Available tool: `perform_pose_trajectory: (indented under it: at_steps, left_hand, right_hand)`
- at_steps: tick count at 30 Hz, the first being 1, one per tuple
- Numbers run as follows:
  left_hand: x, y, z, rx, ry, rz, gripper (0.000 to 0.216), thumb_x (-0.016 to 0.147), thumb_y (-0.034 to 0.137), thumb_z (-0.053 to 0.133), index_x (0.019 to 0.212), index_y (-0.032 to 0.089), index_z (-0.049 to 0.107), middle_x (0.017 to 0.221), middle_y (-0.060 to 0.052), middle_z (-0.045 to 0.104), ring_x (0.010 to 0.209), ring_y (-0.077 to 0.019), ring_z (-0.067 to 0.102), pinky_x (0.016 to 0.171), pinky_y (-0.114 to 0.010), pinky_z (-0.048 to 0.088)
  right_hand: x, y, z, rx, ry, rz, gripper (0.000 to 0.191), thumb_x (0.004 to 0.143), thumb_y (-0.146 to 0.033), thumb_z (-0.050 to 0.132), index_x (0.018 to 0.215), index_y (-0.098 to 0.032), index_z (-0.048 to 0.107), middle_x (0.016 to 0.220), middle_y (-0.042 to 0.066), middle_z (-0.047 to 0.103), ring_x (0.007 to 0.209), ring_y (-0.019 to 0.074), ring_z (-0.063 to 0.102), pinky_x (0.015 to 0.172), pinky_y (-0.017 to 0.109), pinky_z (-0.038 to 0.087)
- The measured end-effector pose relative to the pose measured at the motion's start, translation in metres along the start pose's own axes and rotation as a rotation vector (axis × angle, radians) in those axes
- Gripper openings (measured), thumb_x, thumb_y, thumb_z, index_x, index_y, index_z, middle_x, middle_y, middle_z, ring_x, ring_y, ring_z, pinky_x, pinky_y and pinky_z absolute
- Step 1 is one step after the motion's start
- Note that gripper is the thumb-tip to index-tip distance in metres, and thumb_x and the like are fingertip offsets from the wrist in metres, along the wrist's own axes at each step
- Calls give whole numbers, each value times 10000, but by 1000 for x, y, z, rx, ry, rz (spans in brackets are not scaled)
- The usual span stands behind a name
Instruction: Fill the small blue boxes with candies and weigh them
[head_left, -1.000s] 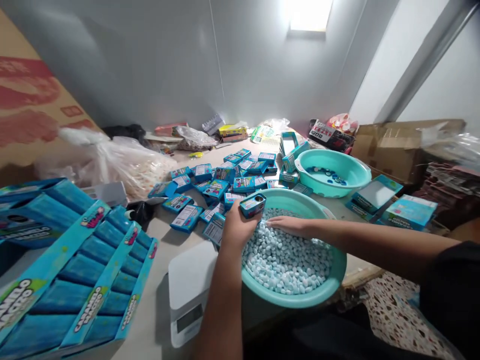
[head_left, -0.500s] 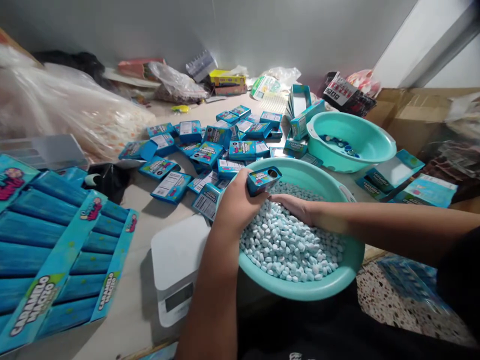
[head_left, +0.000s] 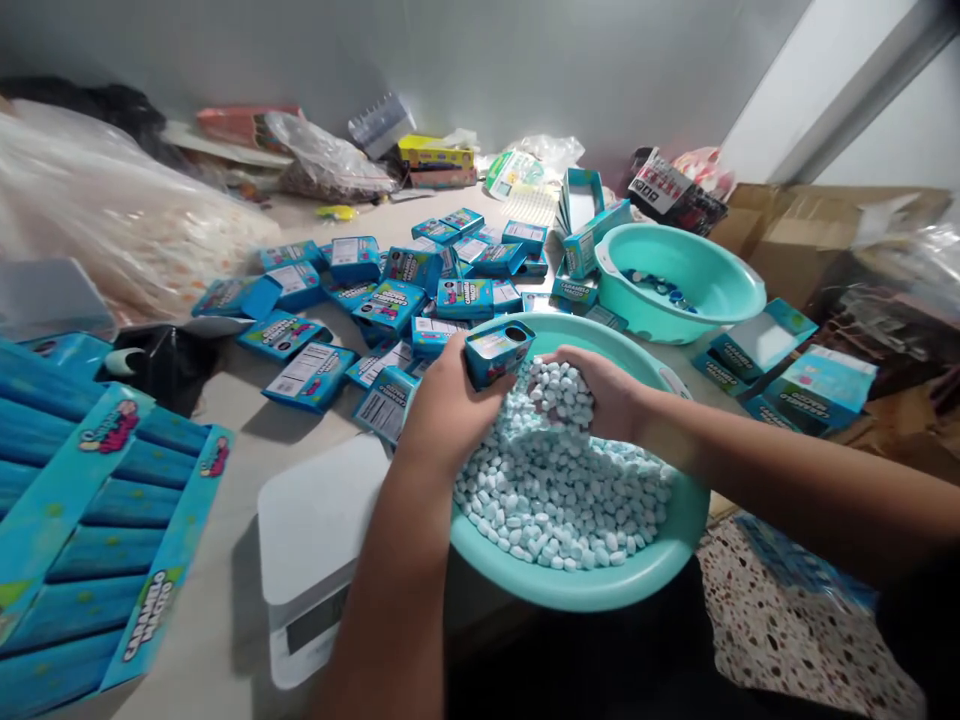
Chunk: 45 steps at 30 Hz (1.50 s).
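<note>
My left hand [head_left: 446,405] grips a small open blue candy box [head_left: 496,352] over the far rim of a big teal basin [head_left: 660,560]. The basin is heaped with pale blue candies [head_left: 555,495]. My right hand [head_left: 600,390] is cupped round a scoop of those candies, lifted right beside the box's open end. Both forearms reach in from the lower edge and right side.
Several small blue boxes [head_left: 390,300] lie scattered on the table beyond the basin. A white scale [head_left: 315,545] sits left of the basin. A second teal basin [head_left: 679,285] stands at back right. Blue display cartons [head_left: 82,520] fill the left; a plastic bag [head_left: 135,230] and cardboard boxes [head_left: 817,235] line the edges.
My right hand rose out of the candy heap with a handful and moved up to the box. The camera tilted down and shifted slightly; my left hand kept the box.
</note>
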<state>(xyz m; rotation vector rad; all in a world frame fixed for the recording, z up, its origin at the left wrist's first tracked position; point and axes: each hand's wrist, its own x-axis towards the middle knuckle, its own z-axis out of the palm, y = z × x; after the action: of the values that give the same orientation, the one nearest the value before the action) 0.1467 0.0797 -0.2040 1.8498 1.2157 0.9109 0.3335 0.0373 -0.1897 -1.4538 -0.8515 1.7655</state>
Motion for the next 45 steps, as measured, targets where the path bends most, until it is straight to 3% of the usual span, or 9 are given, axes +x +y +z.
perform_pose_trajectory:
  at_steps: [4,9,12,16,23,26,32,36,45]
  left_hand:
    - [0,-1,0,19,-20,10,372,759,308,781,1090,240,626,1069,-92,739,1007,-334,701,873,-449,547]
    - [-2,-2,0,-96,-98,37,425,741,295,784,1144,236,662,1036,-64,736,972,-293,699,888,-427,547]
    - [-3,0,-1,-157,-182,56,412,744,308,778,1137,224,689,1008,-52,733,929,-257,693,891,-403,548]
    - [-6,6,-1,-77,-169,41,373,726,298,788,1078,208,701,989,-57,727,898,-254,677,861,-394,542]
    - [-6,7,0,-26,-150,88,229,715,289,775,918,227,689,819,-19,688,722,-201,627,699,-319,530]
    - [-6,7,0,-4,-153,65,225,725,295,781,917,225,686,825,-20,682,723,-201,625,722,-327,530]
    - [-6,9,0,-21,-159,67,202,727,258,788,889,221,672,824,-13,687,726,-198,624,751,-327,530]
    - [-5,10,0,-33,-176,34,241,729,244,796,939,219,680,863,-20,701,762,-215,637,787,-342,527]
    - [-7,15,-4,5,-225,38,250,771,329,748,977,212,668,944,-30,712,836,-226,648,757,-339,522]
  right_hand:
    - [-10,-9,-3,186,73,-87,161,841,-391,546,859,-231,541,771,57,655,706,167,607,544,261,497]
    - [-9,-31,-5,362,199,-317,157,775,-329,578,863,-224,501,764,3,593,724,123,574,565,213,474]
    - [-2,-46,-7,304,232,-495,198,762,-332,570,927,-233,523,778,-9,559,788,125,599,625,223,504]
    - [5,-57,-5,132,247,-625,317,773,-419,590,1037,-248,549,831,7,557,867,163,626,672,272,543]
    - [7,-51,7,115,284,-645,353,806,-536,566,1035,-268,568,867,15,581,939,196,664,669,288,563]
    - [7,-51,8,151,337,-659,356,822,-538,557,1043,-260,583,884,22,593,968,209,670,679,294,574]
    - [3,-49,8,295,202,-714,316,806,-463,632,1048,-262,601,848,8,581,954,200,684,742,310,587]
    - [3,-47,11,300,241,-733,301,804,-463,630,1017,-252,610,842,-1,583,956,181,688,770,298,582]
    - [6,-41,14,60,313,-797,423,799,-607,581,1013,-250,660,859,37,645,1032,255,700,810,381,587]
